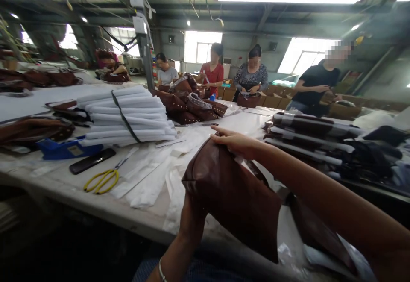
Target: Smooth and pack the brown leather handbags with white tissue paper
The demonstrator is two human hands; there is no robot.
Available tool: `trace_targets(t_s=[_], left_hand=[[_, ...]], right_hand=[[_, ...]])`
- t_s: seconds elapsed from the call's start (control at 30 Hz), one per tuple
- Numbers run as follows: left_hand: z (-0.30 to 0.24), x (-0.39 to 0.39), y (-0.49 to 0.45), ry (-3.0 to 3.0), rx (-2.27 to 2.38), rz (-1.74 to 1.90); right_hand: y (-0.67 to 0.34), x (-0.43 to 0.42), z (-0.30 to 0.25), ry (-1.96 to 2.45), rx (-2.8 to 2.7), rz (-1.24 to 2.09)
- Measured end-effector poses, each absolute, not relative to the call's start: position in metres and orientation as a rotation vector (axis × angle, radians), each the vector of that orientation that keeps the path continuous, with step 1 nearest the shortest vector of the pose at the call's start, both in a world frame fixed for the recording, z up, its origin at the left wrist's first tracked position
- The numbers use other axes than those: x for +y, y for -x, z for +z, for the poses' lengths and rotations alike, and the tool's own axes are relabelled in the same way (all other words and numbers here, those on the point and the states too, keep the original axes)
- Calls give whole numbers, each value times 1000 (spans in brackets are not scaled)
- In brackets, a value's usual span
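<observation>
A dark brown leather bag (pixel 238 196) is held up over the table's front edge, its seamed corner toward the left. My left hand (pixel 194 209) grips the bag from below, its fingers mostly hidden behind the leather. On the top edge lies my right hand (pixel 232 141), thumb and fingers closed on the leather near the corner. Under the bag's right end, clear plastic and white wrapping (pixel 291 235) show beside more brown leather.
Yellow-handled scissors (pixel 102 181), a black phone (pixel 92 161) and a blue tape dispenser (pixel 68 147) lie at left. Behind them is a strapped stack of white sheets (pixel 128 115). Studded brown bags (pixel 188 102) pile up mid-table; wrapped brown pieces (pixel 307 139) stand right. Several people work beyond.
</observation>
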State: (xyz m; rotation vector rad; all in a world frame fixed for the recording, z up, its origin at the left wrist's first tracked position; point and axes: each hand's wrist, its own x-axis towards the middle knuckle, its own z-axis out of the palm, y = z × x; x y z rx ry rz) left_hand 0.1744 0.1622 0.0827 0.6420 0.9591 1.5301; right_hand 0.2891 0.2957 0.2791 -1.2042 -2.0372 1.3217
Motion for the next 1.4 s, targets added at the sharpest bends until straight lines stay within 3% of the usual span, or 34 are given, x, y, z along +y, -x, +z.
trace_targets(t_s=[0.23, 0.4, 0.57, 0.7, 0.8, 0.97, 1.4], left_hand=[[41, 102, -141, -367, 945, 1319], [50, 91, -95, -1256, 1726, 1516], [99, 153, -78, -2487, 1545, 889], [145, 211, -90, -2771, 1243, 338], [167, 234, -104, -2811, 1092, 156], [147, 244, -120, -2834, 955, 273], [60, 199, -126, -2702, 1318, 592]], right_hand=[[-332, 298, 178, 1382, -2285, 859], [-369, 210, 144, 1113, -2462, 428], [-378, 171, 119, 1063, -2605, -54], [-397, 205, 129, 983, -2684, 24], [-405, 223, 140, 1014, -2723, 58], [-391, 220, 126, 1109, -2674, -76], [-380, 189, 62, 1072, -2523, -316]])
